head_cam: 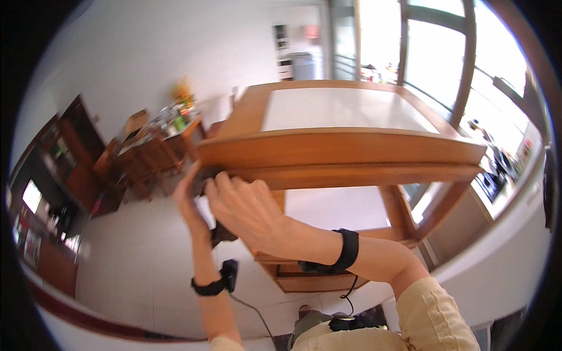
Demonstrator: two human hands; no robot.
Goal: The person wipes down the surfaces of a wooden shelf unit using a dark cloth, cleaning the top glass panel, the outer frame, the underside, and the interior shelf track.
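Observation:
Before me stands a brown wooden furniture frame (342,149) with a white panel (347,109) on top and another pale panel (336,208) on a lower level. At its near left corner, my right hand (246,206) has its fingers curled over a dark, cloth-like piece (224,234). Part of that dark piece also shows at the corner above the fingers, and the hand hides the rest. My left hand (191,202) is upright just left of it, fingers extended along the corner. Whether the left fingers grip the dark piece is hidden.
Black wrist straps with small devices (229,274) trail cables. A cluttered wooden table (189,125) with chairs stands at the back left. Glazed door panels (434,61) rise behind the frame. A counter (487,202) bearing several objects lies to the right, above pale floor tiles (131,254).

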